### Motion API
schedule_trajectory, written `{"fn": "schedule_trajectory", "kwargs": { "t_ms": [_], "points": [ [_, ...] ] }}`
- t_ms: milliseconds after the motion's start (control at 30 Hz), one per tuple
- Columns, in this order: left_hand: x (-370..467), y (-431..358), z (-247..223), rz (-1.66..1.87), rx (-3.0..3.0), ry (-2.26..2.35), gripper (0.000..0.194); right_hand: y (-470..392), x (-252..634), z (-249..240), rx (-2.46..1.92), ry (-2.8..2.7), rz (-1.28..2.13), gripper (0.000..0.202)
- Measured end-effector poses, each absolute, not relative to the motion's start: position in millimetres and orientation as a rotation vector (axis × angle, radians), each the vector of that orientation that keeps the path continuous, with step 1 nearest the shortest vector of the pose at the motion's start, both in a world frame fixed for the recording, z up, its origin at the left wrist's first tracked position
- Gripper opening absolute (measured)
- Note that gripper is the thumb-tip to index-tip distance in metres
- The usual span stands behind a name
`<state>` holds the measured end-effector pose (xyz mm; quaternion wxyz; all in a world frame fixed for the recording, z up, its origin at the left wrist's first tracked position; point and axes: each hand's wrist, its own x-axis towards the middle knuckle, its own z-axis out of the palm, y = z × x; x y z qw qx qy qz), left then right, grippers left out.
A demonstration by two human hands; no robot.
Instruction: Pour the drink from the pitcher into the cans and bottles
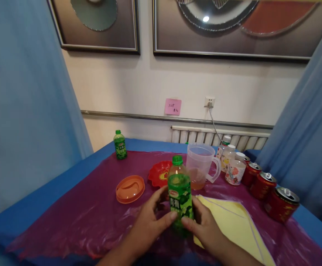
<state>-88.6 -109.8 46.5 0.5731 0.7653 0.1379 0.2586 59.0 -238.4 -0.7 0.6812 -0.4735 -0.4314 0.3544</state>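
A green-labelled drink bottle (180, 192) with a green cap stands upright between my two hands near the front of the table. My left hand (154, 218) wraps its left side, thumb across the label. On the other side my right hand (205, 223) grips it, its thumb low on the front. Just behind the bottle are a red scalloped dish (158, 173) and a clear plastic pitcher (197, 162) with some pale orange liquid in it. An orange lid (130, 189) lies to the left. Under my right hand and forearm is a yellow cloth (233, 221).
A second green bottle (120, 145) stands at the back left. Along the right are several red cans (263, 184) and white-capped bottles (235, 171). Purple plastic sheeting (94, 207) covers the blue table. Blue curtains (25, 92) hang at both sides; a radiator (179, 136) is behind.
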Motion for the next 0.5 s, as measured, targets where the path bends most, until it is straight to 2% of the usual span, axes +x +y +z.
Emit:
{"fn": "schedule_trajectory", "kwargs": {
  "t_ms": [133,233,367,500],
  "points": [
    [-81.0,-103.6,45.6,0.518,1.702,0.29,0.057,-227.0,52.9,-16.1,-0.997,-0.997,0.917,0.057],
    [-90.8,-91.9,45.0,0.584,1.69,0.388,0.059,-225.6,59.1,-28.1,-1.103,-0.94,0.885,0.063],
    [-111.7,-39.5,61.1,0.836,1.74,0.759,0.066,-227.7,65.0,-37.4,-1.346,-0.76,0.818,0.057],
    [-128.4,56.1,82.7,1.16,1.914,1.22,0.069,-231.4,63.3,-35.4,-1.431,-0.837,0.841,0.059]
  ]
}}
